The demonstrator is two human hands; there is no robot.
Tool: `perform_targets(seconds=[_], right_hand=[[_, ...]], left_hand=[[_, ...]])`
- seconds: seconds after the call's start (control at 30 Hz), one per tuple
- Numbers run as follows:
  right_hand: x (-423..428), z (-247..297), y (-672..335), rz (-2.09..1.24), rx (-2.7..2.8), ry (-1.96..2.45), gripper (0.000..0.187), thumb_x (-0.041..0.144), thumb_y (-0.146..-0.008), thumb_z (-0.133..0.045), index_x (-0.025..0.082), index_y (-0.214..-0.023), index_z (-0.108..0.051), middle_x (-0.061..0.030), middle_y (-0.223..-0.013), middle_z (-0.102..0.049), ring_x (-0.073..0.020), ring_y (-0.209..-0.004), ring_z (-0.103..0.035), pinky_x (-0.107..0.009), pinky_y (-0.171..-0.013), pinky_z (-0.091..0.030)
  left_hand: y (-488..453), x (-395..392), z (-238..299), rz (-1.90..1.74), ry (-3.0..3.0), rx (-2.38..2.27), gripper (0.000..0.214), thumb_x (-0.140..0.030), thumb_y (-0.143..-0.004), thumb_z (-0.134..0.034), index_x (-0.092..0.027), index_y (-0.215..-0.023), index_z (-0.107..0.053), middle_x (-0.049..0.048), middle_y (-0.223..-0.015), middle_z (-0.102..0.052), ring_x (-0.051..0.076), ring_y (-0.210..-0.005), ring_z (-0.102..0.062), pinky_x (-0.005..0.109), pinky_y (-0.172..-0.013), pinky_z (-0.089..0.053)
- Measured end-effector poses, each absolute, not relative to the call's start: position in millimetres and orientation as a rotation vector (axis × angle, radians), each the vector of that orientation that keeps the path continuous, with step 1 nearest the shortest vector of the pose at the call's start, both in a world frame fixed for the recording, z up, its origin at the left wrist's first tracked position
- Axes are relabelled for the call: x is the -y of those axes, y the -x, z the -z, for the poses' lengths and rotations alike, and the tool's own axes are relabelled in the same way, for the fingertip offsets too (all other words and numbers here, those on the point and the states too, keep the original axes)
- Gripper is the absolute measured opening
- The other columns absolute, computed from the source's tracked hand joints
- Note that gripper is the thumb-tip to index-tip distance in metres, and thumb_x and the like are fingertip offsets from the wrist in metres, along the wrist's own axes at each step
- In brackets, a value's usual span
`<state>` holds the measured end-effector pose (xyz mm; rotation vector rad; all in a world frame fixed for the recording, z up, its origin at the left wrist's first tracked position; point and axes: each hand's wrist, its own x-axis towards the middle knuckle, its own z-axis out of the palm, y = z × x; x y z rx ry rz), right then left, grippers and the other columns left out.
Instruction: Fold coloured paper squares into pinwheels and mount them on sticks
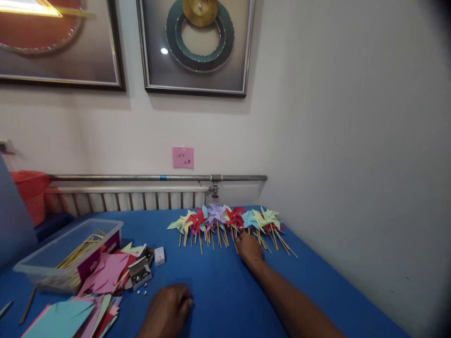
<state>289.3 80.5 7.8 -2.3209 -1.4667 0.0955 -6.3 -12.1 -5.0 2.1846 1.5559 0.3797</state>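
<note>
A row of paper pinwheels [227,219] in red, green, purple and blue lies on wooden sticks at the far edge of the blue table [218,291]. My right hand [249,247] reaches out to the row, fingers curled down onto the sticks near the red pinwheels; what it grips is hidden. My left hand [168,307] rests on the table near the front, fingers curled under, with nothing visible in it. A few small metal pins [141,292] lie just left of it.
A clear plastic bin [66,256] with wooden sticks stands at the left. Coloured paper squares [70,314], a small open box of pins [140,272] and a small white box [159,256] lie beside it. A radiator and pipe run along the wall behind; the right wall is close.
</note>
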Motion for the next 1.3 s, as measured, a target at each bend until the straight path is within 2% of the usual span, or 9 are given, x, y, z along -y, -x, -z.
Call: perform_targets(seconds=[0.2,0.37,0.43,0.57,0.63,0.8,0.97,1.13,1.3], right_hand=[[-71.2,-4.1,-287.3,-0.063,1.442,2.279,0.028,0.031,-0.104,-0.053,0.020,-0.116,-0.075,-0.0174,-0.110,-0.083,-0.0295,-0.107,-0.078,-0.034,-0.081,-0.049],[-55.6,3.5,-285.9,-0.052,1.438,2.228,0.021,0.030,-0.103,-0.054,0.022,-0.110,-0.072,-0.0108,-0.101,-0.082,-0.0267,-0.098,-0.077,-0.031,-0.075,-0.046],[-50.5,5.4,-286.4,-0.019,1.428,2.197,0.022,0.028,-0.103,-0.054,0.021,-0.116,-0.070,-0.0110,-0.107,-0.080,-0.0262,-0.100,-0.076,-0.030,-0.077,-0.047],[-51.2,2.2,-289.3,0.104,1.399,2.116,0.039,0.028,-0.102,-0.054,0.019,-0.139,-0.060,-0.0159,-0.138,-0.067,-0.0271,-0.124,-0.067,-0.030,-0.092,-0.048],[-58.3,-2.5,-291.7,0.144,1.418,2.080,0.043,0.026,-0.101,-0.055,0.019,-0.143,-0.058,-0.0159,-0.142,-0.064,-0.0275,-0.129,-0.063,-0.030,-0.097,-0.046],[-78.7,-12.4,-299.1,0.163,1.478,2.042,0.025,0.020,-0.101,-0.054,0.018,-0.118,-0.073,-0.0151,-0.121,-0.070,-0.0286,-0.114,-0.066,-0.031,-0.093,-0.044],[-77.0,-10.0,-301.0,0.141,1.510,1.983,0.027,0.020,-0.104,-0.046,0.019,-0.104,-0.073,-0.0100,-0.107,-0.075,-0.0238,-0.105,-0.068,-0.028,-0.089,-0.043],[-67.6,-5.8,-293.1,0.156,1.555,1.931,0.028,0.018,-0.100,-0.049,0.019,-0.119,-0.070,-0.0117,-0.122,-0.074,-0.0245,-0.116,-0.067,-0.028,-0.098,-0.043],[-69.9,-5.2,-286.4,0.196,1.617,1.927,0.039,0.022,-0.096,-0.060,0.017,-0.135,-0.064,-0.0140,-0.138,-0.069,-0.0275,-0.130,-0.060,-0.032,-0.107,-0.039]], left_hand=[[6.4,12.6,5.2,-0.384,-2.186,-1.555,0.019,-0.014,-0.095,-0.060,-0.021,-0.092,-0.077,0.0024,-0.096,-0.081,0.017,-0.092,-0.071,0.026,-0.078,-0.037],[5.5,15.0,1.8,-0.364,-2.193,-1.571,0.020,-0.014,-0.096,-0.060,-0.021,-0.093,-0.079,0.0030,-0.097,-0.081,0.018,-0.093,-0.071,0.026,-0.077,-0.036],[5.0,15.6,-0.1,-0.369,-2.198,-1.561,0.021,-0.014,-0.096,-0.060,-0.021,-0.094,-0.079,0.0032,-0.098,-0.081,0.019,-0.094,-0.071,0.027,-0.077,-0.036],[4.7,15.2,-1.4,-0.364,-2.189,-1.561,0.020,-0.015,-0.097,-0.060,-0.021,-0.094,-0.079,0.0033,-0.098,-0.082,0.019,-0.094,-0.071,0.027,-0.077,-0.036],[5.4,14.4,0.9,-0.377,-2.187,-1.558,0.019,-0.015,-0.096,-0.060,-0.021,-0.094,-0.078,0.0028,-0.098,-0.082,0.018,-0.094,-0.071,0.027,-0.077,-0.037],[8.3,11.8,9.7,-0.438,-2.174,-1.541,0.019,-0.015,-0.096,-0.061,-0.021,-0.090,-0.078,0.0017,-0.094,-0.081,0.017,-0.090,-0.071,0.026,-0.075,-0.036],[10.8,10.4,6.8,-0.488,-2.169,-1.563,0.019,-0.016,-0.097,-0.060,-0.021,-0.090,-0.077,0.0021,-0.092,-0.080,0.017,-0.087,-0.070,0.027,-0.075,-0.035],[13.6,8.5,0.9,-0.508,-2.149,-1.616,0.020,-0.018,-0.099,-0.058,-0.019,-0.089,-0.076,0.0035,-0.092,-0.080,0.018,-0.088,-0.070,0.027,-0.074,-0.034],[16.3,4.9,3.8,-0.548,-2.140,-1.615,0.019,-0.018,-0.098,-0.059,-0.019,-0.088,-0.075,0.0030,-0.092,-0.080,0.019,-0.088,-0.070,0.028,-0.074,-0.033]])
